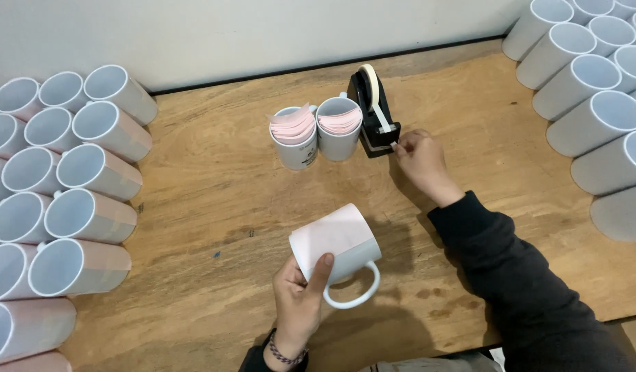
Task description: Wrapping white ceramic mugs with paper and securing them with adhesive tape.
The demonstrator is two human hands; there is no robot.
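Holding a white mug (pixel 338 244) wrapped in a pale pink sheet, our left hand (pixel 298 297) shows its grip closed, thumb pressed on the paper near the rim; the mug lies on its side at lower centre of the frame, handle toward us. Our right hand (pixel 420 160) reaches to the black tape dispenser (pixel 374 118) at upper centre, fingertips pinched on the end of the cream tape at its cutter. Just left of the dispenser stand two mugs (pixel 316 132) filled with pink paper sheets, touching each other. Along the left edge lie stacked wrapped mugs (pixel 70 200), openings facing us; plain white mugs (pixel 593 89) are piled at upper right. Everything sits on the wooden bench (pixel 214 179).
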